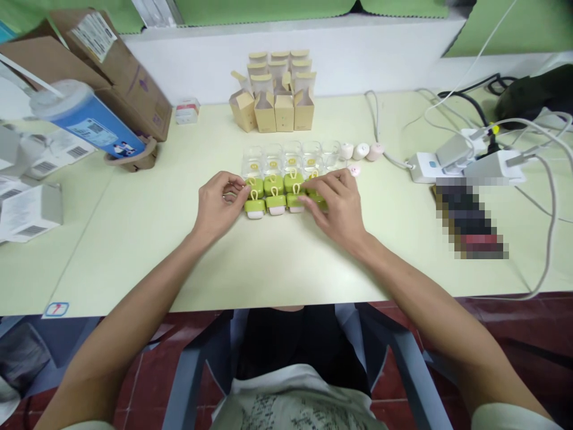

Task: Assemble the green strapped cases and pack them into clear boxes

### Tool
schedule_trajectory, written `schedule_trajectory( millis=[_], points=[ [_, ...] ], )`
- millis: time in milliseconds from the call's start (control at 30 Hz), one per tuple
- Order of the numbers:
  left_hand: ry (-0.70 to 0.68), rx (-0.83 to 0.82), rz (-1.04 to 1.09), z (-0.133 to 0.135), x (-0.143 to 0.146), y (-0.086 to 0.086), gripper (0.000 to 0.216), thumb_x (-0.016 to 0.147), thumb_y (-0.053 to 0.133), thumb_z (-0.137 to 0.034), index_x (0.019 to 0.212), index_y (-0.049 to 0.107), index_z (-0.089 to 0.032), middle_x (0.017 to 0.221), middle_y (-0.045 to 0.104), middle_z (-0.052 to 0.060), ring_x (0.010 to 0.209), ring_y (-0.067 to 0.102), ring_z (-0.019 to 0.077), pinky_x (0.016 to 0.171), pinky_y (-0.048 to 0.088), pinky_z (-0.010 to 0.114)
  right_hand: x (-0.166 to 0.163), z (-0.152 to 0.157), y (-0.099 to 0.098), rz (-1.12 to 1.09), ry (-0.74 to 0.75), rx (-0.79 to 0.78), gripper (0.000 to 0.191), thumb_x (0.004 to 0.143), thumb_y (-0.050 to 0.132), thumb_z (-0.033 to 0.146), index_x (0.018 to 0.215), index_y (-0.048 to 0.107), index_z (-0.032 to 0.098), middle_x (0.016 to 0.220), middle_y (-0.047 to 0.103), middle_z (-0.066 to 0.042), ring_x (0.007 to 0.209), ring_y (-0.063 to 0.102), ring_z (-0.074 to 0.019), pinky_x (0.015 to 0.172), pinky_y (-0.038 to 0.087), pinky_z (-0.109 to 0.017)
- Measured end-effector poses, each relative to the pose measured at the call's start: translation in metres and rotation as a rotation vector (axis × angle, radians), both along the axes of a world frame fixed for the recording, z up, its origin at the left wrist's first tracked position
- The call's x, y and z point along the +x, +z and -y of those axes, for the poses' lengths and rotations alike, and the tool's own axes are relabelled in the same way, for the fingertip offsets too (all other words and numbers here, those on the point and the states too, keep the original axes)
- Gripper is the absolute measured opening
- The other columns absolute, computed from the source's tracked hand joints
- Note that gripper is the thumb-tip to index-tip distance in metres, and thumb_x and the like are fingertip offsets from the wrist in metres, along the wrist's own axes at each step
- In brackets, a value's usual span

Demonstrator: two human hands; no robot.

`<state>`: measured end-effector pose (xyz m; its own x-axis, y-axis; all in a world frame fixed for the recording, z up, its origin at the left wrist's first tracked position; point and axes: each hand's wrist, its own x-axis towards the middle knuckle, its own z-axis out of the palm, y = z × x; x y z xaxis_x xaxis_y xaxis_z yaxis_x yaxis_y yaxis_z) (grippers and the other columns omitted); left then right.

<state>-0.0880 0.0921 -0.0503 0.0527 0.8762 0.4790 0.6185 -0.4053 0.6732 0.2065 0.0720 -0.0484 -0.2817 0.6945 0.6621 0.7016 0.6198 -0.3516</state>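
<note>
Two rows of small green cases [274, 185] with pale yellow loops stand close together on the table. Pale pinkish-white bottoms show beneath the front ones. At the row's left end is my left hand [219, 203], its fingers curled and its thumb and index fingertips against a green case [254, 186]. My right hand [341, 206] bends over the right end, thumb and fingers closed around a green case [319, 202] that they partly cover. Behind the cases are clear plastic covers [292, 149], several with a yellow mark inside.
Small open cardboard boxes [275, 110] stand at the back. Several round white and pink pieces [362, 151] lie right of the covers. Farther right are a power strip [425, 167] with cables and a blurred-out phone-like object [468, 221]. A blue cup [101, 122] and a carton [134, 83] stand left.
</note>
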Motion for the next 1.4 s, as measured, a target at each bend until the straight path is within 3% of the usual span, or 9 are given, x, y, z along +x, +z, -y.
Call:
schedule_trajectory(
  millis=[267,467,667,867,1000,1100,1200,1267,1400],
  points=[
    [0.021,-0.109,0.052,0.002,0.002,0.005,0.018,0.096,0.073,-0.038,0.101,0.069,-0.021,0.097,0.075,0.003,0.082,0.075,0.0158,0.067,0.06,0.025,0.025,-0.007,0.011,-0.042,-0.11,0.038,0.024,0.115,0.055,0.037,0.111,0.076,0.026,0.102,0.078,-0.007,0.105,0.064,-0.032,0.097,0.054,-0.053],
    [0.038,-0.073,0.045,0.0,-0.002,0.003,0.026,0.102,0.069,-0.046,0.113,0.067,-0.023,0.094,0.069,0.001,0.073,0.067,0.0127,0.06,0.053,0.024,0.038,-0.012,0.008,0.197,-0.063,-0.023,0.04,0.106,0.066,0.053,0.134,0.075,0.026,0.121,0.077,-0.011,0.123,0.059,-0.0415,0.106,0.051,-0.063],
    [0.051,0.018,-0.013,0.001,-0.001,0.004,0.026,0.103,0.069,-0.045,0.114,0.068,-0.021,0.094,0.07,0.002,0.074,0.065,0.0121,0.062,0.051,0.023,0.037,-0.008,0.006,0.414,-0.016,-0.067,0.056,0.103,0.069,0.059,0.146,0.069,0.025,0.134,0.073,-0.015,0.133,0.054,-0.0489,0.105,0.045,-0.063],
    [0.043,0.157,-0.058,0.002,0.001,0.002,0.021,0.107,0.066,-0.041,0.109,0.07,-0.021,0.094,0.07,0.002,0.076,0.067,0.0132,0.062,0.051,0.024,0.038,0.0,0.014,0.426,0.034,0.029,0.052,0.104,0.064,0.068,0.118,0.08,0.021,0.112,0.075,-0.015,0.122,0.059,-0.0446,0.096,0.044,-0.056],
    [-0.004,0.457,-0.147,0.012,0.007,0.009,0.011,0.109,0.062,-0.027,0.106,0.07,-0.021,0.089,0.07,0.003,0.076,0.066,0.0152,0.063,0.051,0.027,0.036,0.003,0.019,0.255,0.17,0.119,0.046,0.111,0.059,0.058,0.087,0.077,0.023,0.083,0.071,-0.008,0.097,0.062,-0.0314,0.085,0.042,-0.048],
    [-0.221,0.657,-0.265,0.035,0.027,0.015,0.01,0.106,0.064,-0.021,0.114,0.07,-0.023,0.095,0.075,0.005,0.083,0.07,0.0187,0.071,0.057,0.032,0.042,-0.002,0.024,0.078,0.062,0.142,0.043,0.113,0.054,0.045,0.078,0.071,0.025,0.074,0.065,-0.007,0.082,0.058,-0.0272,0.078,0.042,-0.046],
    [-0.675,0.577,-0.433,0.062,0.056,0.016,0.036,0.109,0.066,-0.035,0.138,0.068,-0.015,0.131,0.078,0.018,0.131,0.072,0.0306,0.107,0.062,0.047,0.063,-0.017,0.024,-0.044,-0.2,0.116,0.035,0.112,0.051,0.037,0.086,0.072,0.026,0.081,0.068,-0.009,0.086,0.061,-0.0297,0.081,0.048,-0.048],
    [-0.872,0.565,-0.573,0.075,0.07,0.012,0.047,0.11,0.066,-0.04,0.147,0.067,-0.012,0.152,0.072,0.02,0.149,0.062,0.0351,0.115,0.059,0.049,0.079,-0.029,0.021,-0.061,-0.309,0.046,0.025,0.108,0.052,0.031,0.103,0.076,0.026,0.094,0.072,-0.01,0.092,0.065,-0.0313,0.086,0.053,-0.049],
    [-0.909,0.608,-0.627,0.08,0.074,0.004,0.032,0.108,0.064,-0.017,0.138,0.072,-0.011,0.15,0.074,0.017,0.143,0.066,0.0317,0.107,0.064,0.044,0.102,-0.046,0.008,0.086,-0.31,-0.189,0.041,0.092,0.061,0.024,0.13,0.077,0.024,0.119,0.072,-0.014,0.098,0.07,-0.0324,0.089,0.056,-0.049]
  ],
)
